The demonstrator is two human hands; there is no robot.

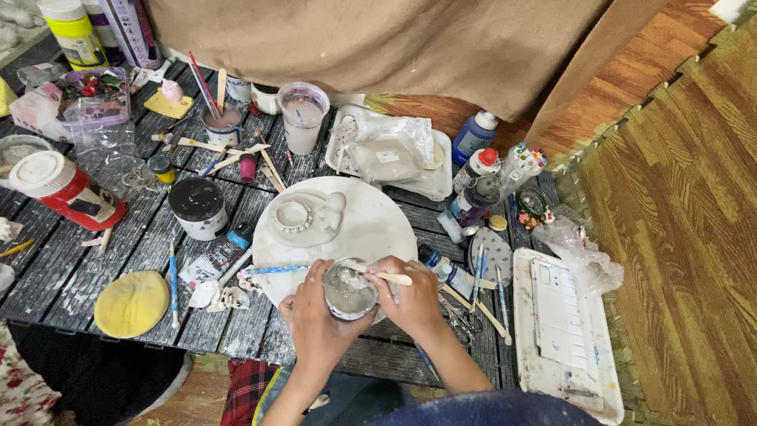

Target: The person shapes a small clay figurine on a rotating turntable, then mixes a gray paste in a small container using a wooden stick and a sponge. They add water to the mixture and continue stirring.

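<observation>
At the near edge of a cluttered slatted table (71,260), two bare hands work over a small cup (350,290) of grey paste. Left hand (314,315) wraps the cup's side, fingers closed around it, seemingly to steady it. Right hand (412,298) pinches a wooden stick (385,276), fingers closed on it, its tip dipped into the paste as if stirring. Cup sits on the near rim of a round white board (378,225), close to the person's body, probably for easy reach. On that board, just behind the cup, rests a pale moulded piece (303,214).

Left of the board stand a black-lidded jar (198,207) and a red tub (63,189); a yellow disc (132,304) lies near the table's front edge. Behind are a clear cup (303,117) and a bagged tray (390,150). Right of the hands, bottles (481,177) and brushes (489,292) crowd in, with a white palette (564,323) at the table's right edge. Little open surface remains; the freest room is directly above the board. Wood floor (686,197) lies beyond.
</observation>
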